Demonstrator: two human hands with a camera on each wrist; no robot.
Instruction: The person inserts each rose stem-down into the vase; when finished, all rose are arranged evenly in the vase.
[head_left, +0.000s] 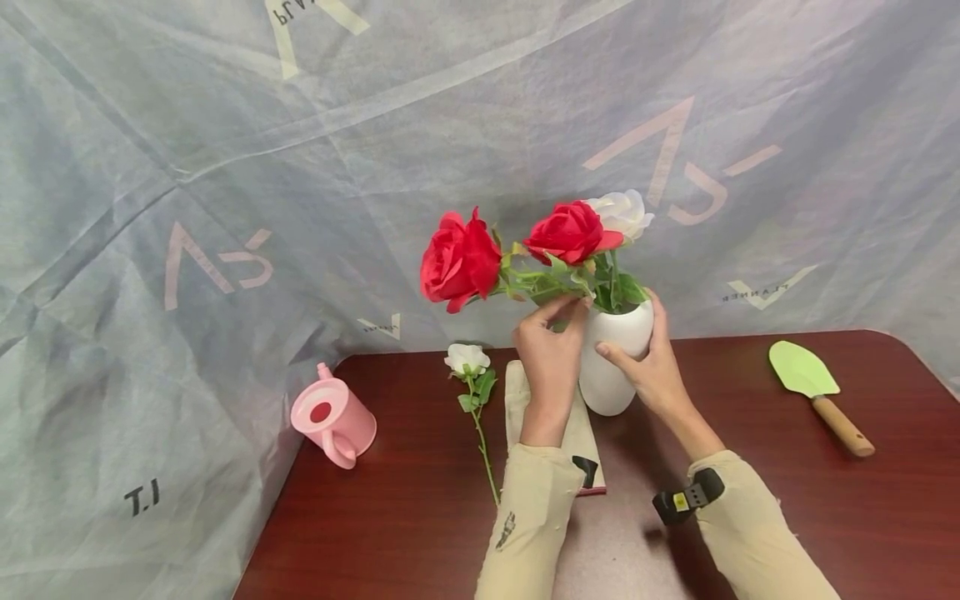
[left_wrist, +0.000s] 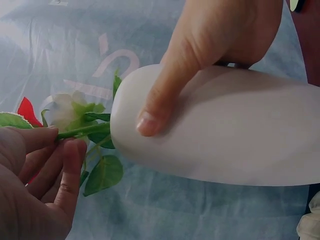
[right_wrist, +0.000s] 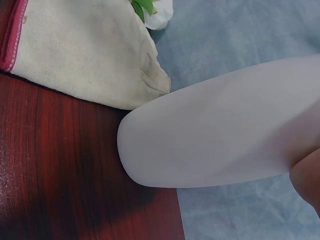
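My right hand [head_left: 663, 371] grips the white vase [head_left: 617, 375] from its right side, the thumb lying across the front. The vase tilts slightly above the table. Near the vase's mouth, my left hand [head_left: 551, 358] pinches a green stem [left_wrist: 82, 131] between thumb and fingers; the stem runs to the rim. A red rose [head_left: 459, 260] leans out to the left, past the left hand. Above the mouth stand another red rose [head_left: 570, 233] and a white rose [head_left: 628, 218] with green leaves. How deep the stems reach inside the vase is hidden.
Left of the vase, a white rose [head_left: 467, 360] lies on the dark red table [head_left: 405, 517]. A cream cloth piece [right_wrist: 85, 50] with a red hem lies by the vase's base. A pink watering can [head_left: 352, 421] stands left; a green trowel [head_left: 804, 371] lies right. Grey fabric hangs behind.
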